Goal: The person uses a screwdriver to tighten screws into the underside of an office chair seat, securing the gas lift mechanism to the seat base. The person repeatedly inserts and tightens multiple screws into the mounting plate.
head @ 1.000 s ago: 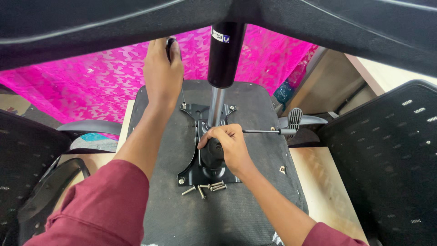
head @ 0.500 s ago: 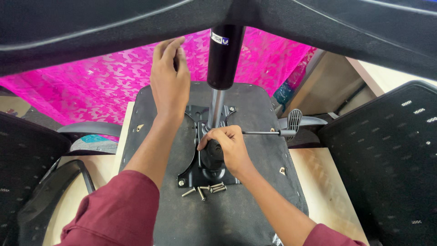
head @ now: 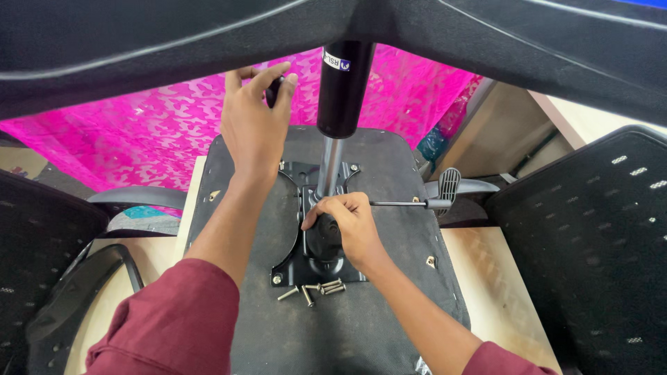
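2 hands on an upturned office chair seat.

The right hand [head: 349,223], fingers curled shut, grips the black knob [head: 323,239] on the metal plate [head: 295,260] at the seat's middle; the left hand [head: 256,125], fingers loosely bent, pinches a small dark piece [head: 273,89] above the far edge, loose screws [head: 313,290] lying nearby.

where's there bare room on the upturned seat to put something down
The near strip of the seat underside, between the loose screws and the sleeves, is bare. So is the right side between the lever and the seat edge, and a narrow left strip beside the left forearm. The centre is crowded: mechanism plate, gas cylinder, right hand, left hand.
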